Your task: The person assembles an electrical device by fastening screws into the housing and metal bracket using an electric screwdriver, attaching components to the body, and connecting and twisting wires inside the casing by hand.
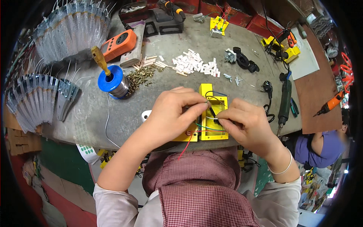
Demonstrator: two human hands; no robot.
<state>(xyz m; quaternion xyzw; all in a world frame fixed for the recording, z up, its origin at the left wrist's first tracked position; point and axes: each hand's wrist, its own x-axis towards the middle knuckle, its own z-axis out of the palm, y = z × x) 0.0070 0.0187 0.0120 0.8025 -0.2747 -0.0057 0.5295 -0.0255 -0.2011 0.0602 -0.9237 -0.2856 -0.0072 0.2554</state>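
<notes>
A yellow plastic housing [214, 99] with an open rectangular frame lies at the near edge of the grey workbench [181, 45]. Red, green, blue and black wires [211, 130] run through it. My left hand [172, 111] covers the housing's left part, its fingertips pinching a thin wire at the frame's top. My right hand [245, 123] pinches a small white-tipped wire end over the frame's middle. The part under my left palm is hidden.
A blue solder spool [112, 81] with a yellow-handled tool stands at the left beside a heap of brass screws [143, 75]. White small parts [194, 65], an orange meter [119, 43], a dark electric screwdriver [284, 102] and bundles of clear bags [38, 100] surround. Another person [321, 145] is at the right.
</notes>
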